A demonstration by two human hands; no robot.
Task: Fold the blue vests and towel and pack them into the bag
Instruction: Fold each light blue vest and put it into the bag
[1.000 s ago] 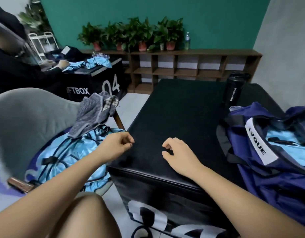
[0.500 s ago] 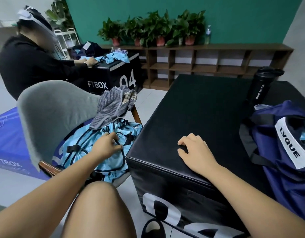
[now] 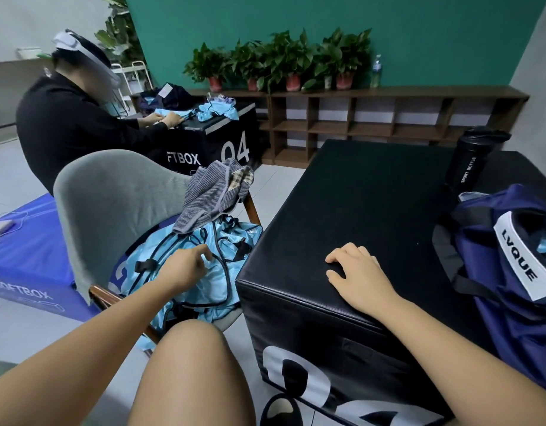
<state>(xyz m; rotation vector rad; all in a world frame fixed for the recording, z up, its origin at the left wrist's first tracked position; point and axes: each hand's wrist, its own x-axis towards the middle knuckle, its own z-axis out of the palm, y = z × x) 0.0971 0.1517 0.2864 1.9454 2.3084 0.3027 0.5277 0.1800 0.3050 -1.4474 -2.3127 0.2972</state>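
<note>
Our left hand (image 3: 185,267) has reached from the box (image 3: 358,210) to the vests (image 3: 204,290) on the chair (image 3: 96,195), lower left, below the towel (image 3: 210,195). Its fingers curl, but we cannot tell if they grip. Our right hand (image 3: 354,272) rests relaxed and empty on the box. We judge another vest is next for the bag (image 3: 496,318).

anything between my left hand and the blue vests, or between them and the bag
Nothing visible. The left hand is right at the blue vests on the chair; the grey towel covers only the pile's far part. Toward the bag, the black box top carries only the right hand.
</note>
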